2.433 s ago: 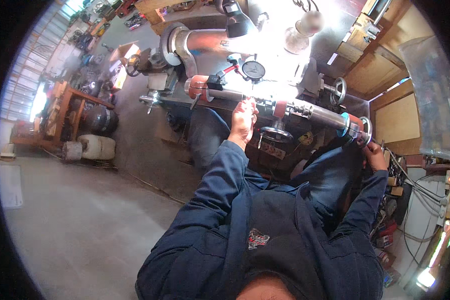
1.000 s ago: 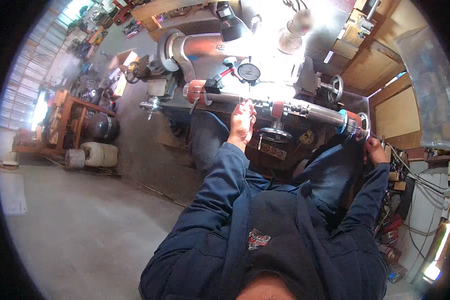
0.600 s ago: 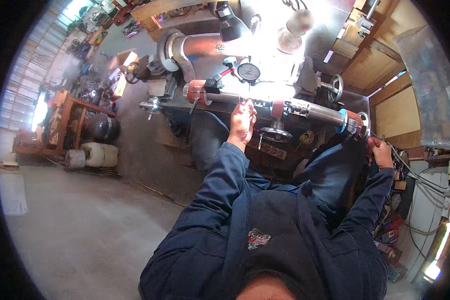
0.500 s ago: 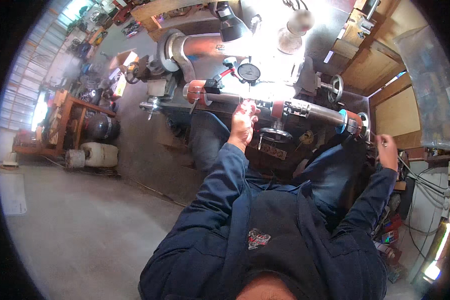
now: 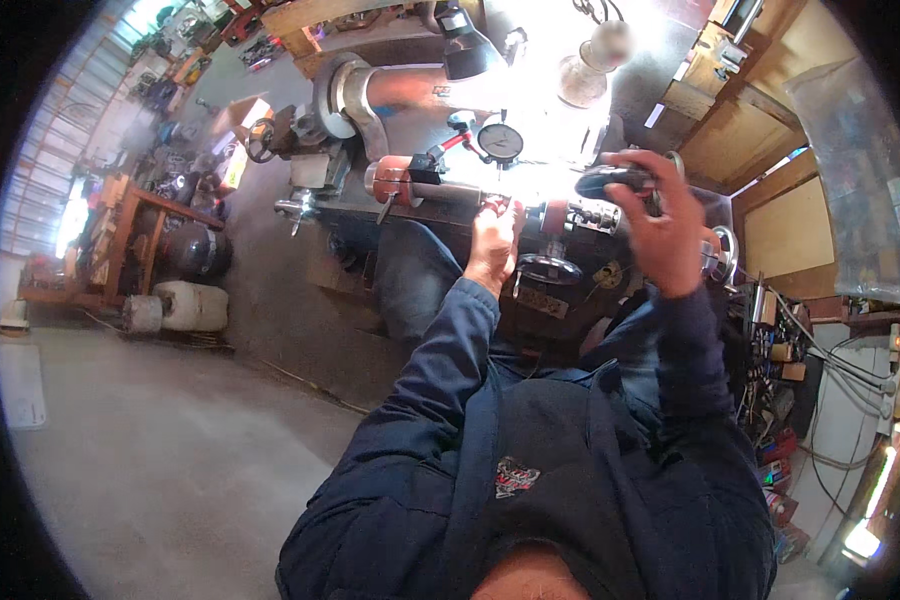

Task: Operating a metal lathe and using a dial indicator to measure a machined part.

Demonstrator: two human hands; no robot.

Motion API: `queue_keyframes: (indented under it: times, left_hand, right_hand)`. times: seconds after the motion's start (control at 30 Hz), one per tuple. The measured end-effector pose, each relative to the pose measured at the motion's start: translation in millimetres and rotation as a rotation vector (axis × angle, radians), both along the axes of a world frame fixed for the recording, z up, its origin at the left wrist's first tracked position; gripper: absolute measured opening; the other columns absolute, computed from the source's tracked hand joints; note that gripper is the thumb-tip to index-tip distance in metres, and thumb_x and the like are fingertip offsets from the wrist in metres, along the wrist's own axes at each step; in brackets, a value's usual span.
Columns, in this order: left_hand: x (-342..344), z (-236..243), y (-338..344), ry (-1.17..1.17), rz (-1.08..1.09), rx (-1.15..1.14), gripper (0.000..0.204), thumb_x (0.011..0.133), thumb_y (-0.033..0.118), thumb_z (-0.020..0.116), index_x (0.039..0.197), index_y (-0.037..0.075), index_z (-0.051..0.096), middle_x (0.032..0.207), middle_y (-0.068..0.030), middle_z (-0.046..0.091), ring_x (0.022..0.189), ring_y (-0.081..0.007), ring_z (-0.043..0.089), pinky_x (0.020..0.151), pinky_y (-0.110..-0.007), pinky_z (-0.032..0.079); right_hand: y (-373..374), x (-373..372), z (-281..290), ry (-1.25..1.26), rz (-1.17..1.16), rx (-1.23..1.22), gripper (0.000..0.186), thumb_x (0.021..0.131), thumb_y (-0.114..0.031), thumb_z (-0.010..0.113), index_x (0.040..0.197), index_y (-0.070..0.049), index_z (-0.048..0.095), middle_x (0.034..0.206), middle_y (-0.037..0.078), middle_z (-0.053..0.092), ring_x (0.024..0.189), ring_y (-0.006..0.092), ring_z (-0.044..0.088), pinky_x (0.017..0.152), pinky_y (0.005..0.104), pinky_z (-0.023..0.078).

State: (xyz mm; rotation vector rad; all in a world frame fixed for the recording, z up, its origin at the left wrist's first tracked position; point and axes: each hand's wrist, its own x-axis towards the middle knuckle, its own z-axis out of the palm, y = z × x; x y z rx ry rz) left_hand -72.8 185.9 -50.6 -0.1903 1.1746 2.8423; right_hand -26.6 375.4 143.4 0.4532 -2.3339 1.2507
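My left hand [image 5: 494, 245] reaches up to a horizontal metal bar [image 5: 445, 192], its fingers closed just below a dial gauge [image 5: 500, 144]. What those fingertips hold, if anything, is too small to make out. My right hand [image 5: 667, 225] is raised over the right part of the machine. Its thumb and fingers are curled round a dark, rounded, shiny object [image 5: 608, 181] whose kind I cannot tell. A red and black arm [image 5: 457, 140] stands beside the gauge. Between my hands sit a reddish block [image 5: 555, 217] and a bright metal fitting [image 5: 594, 215].
A handwheel [image 5: 550, 268] juts toward me below the bar, and another handwheel [image 5: 725, 255] stands at its right end. Behind the gauge is a big orange-brown cylinder [image 5: 405, 95] with a black lamp head [image 5: 465, 50]. Cables [image 5: 850, 370] hang at the right.
My right hand has come from the far right, up and leftward over the machine, and now has the dark object in it. The left hand stays at nearly the same place.
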Motion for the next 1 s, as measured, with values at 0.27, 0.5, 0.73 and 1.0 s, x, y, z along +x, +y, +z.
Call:
queue_keyframes:
  times: [0.27,0.5,0.73,1.0]
  left_hand:
    - [-5,-12,3,0.146,-0.069,0.199,0.020,0.095,-0.003,0.043,0.110,0.007,0.052,0.103,-0.0036,0.058,0.093,-0.0113,0.058,0.083,-0.025,0.049]
    - [-1,-3,1,0.110,-0.057,0.126,0.021,0.101,0.007,0.036,0.115,0.005,0.051,0.109,-0.0076,0.058,0.101,-0.0152,0.057,0.090,-0.032,0.048]
    - [-2,-11,0,0.142,-0.082,0.108,0.024,0.102,0.013,0.039,0.122,0.005,0.049,0.114,-0.0082,0.058,0.105,-0.0155,0.056,0.093,-0.030,0.046]
    - [-2,-15,-6,0.055,0.000,0.161,0.012,0.094,0.009,0.057,0.106,0.007,0.058,0.105,-0.0024,0.061,0.101,-0.0129,0.058,0.089,-0.030,0.047]
  right_hand:
    - [-88,-28,-38,-0.138,0.149,0.260,0.035,0.088,-0.021,0.064,0.120,-0.011,0.055,0.101,0.016,0.063,0.085,0.0319,0.065,0.072,0.0374,0.051]
    - [-98,-29,-55,0.037,0.132,0.234,0.037,0.089,-0.023,0.062,0.122,-0.010,0.053,0.108,0.017,0.063,0.092,0.0362,0.063,0.075,0.0420,0.051]
    - [-88,-16,-51,0.038,0.166,0.206,0.038,0.089,-0.016,0.062,0.124,-0.006,0.050,0.101,0.017,0.066,0.088,0.0323,0.067,0.076,0.0367,0.053]
    - [57,22,-41,-0.125,-0.127,-0.455,0.020,0.091,-0.005,0.052,0.110,-0.004,0.054,0.082,0.005,0.058,0.073,0.0108,0.056,0.068,0.0243,0.048]
